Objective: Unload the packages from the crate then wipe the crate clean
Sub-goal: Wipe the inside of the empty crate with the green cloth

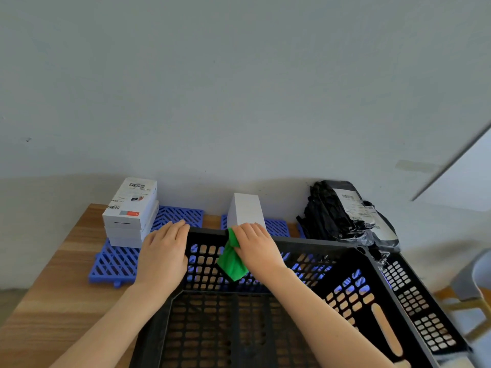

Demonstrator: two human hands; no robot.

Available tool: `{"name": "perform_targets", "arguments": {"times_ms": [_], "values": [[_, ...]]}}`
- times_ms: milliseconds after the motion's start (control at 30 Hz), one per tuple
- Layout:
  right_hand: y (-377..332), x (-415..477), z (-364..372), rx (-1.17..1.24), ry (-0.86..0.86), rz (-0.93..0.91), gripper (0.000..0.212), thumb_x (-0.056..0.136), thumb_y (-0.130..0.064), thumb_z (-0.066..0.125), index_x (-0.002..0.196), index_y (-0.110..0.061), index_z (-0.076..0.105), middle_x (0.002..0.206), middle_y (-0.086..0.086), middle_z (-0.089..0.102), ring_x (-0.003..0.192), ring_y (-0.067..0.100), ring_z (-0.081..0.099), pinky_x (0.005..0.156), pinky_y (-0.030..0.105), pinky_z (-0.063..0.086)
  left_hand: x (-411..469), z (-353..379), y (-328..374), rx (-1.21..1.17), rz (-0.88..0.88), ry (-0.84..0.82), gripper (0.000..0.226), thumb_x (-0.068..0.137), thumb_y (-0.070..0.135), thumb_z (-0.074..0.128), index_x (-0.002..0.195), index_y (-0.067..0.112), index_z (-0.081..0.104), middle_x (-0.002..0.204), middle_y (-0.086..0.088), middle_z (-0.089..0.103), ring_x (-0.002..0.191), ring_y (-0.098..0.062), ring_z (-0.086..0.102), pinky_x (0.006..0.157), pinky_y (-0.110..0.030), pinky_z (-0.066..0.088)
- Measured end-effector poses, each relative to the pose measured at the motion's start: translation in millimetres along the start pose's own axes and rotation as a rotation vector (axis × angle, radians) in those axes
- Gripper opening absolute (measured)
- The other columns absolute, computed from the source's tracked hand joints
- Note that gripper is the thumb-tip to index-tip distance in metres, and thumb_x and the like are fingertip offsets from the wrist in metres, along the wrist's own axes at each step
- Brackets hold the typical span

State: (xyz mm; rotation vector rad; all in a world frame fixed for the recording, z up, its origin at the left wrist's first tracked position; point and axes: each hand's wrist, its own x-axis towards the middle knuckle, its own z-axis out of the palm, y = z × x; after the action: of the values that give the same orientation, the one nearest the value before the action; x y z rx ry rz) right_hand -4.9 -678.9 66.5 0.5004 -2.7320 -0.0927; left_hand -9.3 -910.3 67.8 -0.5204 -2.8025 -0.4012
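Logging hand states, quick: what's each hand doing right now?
Left hand: grips the crate rim.
Right hand: holds the cloth against the rim.

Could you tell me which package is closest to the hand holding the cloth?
The plain white box behind the right hand; the labelled stack and black bags sit farther off.

surface: wooden table [53, 288] | far left: blue grid mat [114, 264] flat on it | far middle: second blue mat [276, 225], partly hidden | near right: black crate [305, 241] standing on it | far right: black bags [326, 213], possibly on a mat, base hidden
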Motion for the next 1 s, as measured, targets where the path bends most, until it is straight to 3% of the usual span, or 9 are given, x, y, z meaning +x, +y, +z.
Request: {"name": "perform_targets", "arguments": {"times_ms": [233, 400, 567, 867, 1000], "values": [[87, -62, -14, -0.092, -0.042, 0.085, 0.052, 0.073, -0.029, 0.074, 0.119, -0.019, 0.054, 0.106, -0.003, 0.062, 0.103, 0.020, 0.062, 0.098, 0.040, 0.045, 3, 7, 4, 0.248, 0.149, -0.002, 0.093, 0.049, 0.011, 0.091, 0.136, 0.016, 0.058, 0.114, -0.024, 0.063, 0.105, -0.042, 0.062, 0.083, -0.052, 0.053], [153, -108, -36, -0.144, -0.125, 0.180, 0.064, 0.064, -0.030, 0.083, 0.122, -0.022, 0.058, 0.110, -0.006, 0.065, 0.113, 0.017, 0.061, 0.098, 0.043, 0.046, 1, 5, 7, 0.278, 0.129, -0.040, 0.095, 0.052, 0.011, 0.089, 0.139, 0.019, 0.054, 0.115, -0.018, 0.060, 0.101, -0.038, 0.062, 0.075, -0.048, 0.055], [210, -145, -52, -0.169, -0.206, 0.320, 0.053, 0.079, -0.030, 0.073, 0.129, -0.025, 0.055, 0.119, -0.008, 0.063, 0.120, 0.015, 0.056, 0.105, 0.046, 0.037, 5, 2, 9, 0.288, 0.108, -0.049, 0.093, 0.054, 0.012, 0.089, 0.139, 0.022, 0.053, 0.115, -0.015, 0.058, 0.096, -0.035, 0.060, 0.065, -0.044, 0.054], [224, -144, -47, 0.044, -0.205, 0.306, 0.035, 0.095, -0.029, 0.054, 0.127, -0.016, 0.053, 0.119, 0.001, 0.057, 0.120, 0.021, 0.050, 0.102, 0.029, 0.034, 7, 9, 16, 0.171, 0.074, -0.070, 0.088, 0.061, 0.013, 0.087, 0.140, 0.027, 0.051, 0.121, -0.012, 0.053, 0.102, -0.035, 0.053, 0.063, -0.042, 0.052], [205, -126, -47, 0.117, -0.223, 0.266, 0.039, 0.096, -0.032, 0.052, 0.131, -0.015, 0.052, 0.125, 0.002, 0.057, 0.123, 0.022, 0.048, 0.105, 0.029, 0.031, 7, 5, 18, 0.182, 0.088, -0.081, 0.085, 0.063, 0.017, 0.086, 0.140, 0.023, 0.052, 0.122, -0.011, 0.055, 0.104, -0.032, 0.056, 0.065, -0.038, 0.053]]}}
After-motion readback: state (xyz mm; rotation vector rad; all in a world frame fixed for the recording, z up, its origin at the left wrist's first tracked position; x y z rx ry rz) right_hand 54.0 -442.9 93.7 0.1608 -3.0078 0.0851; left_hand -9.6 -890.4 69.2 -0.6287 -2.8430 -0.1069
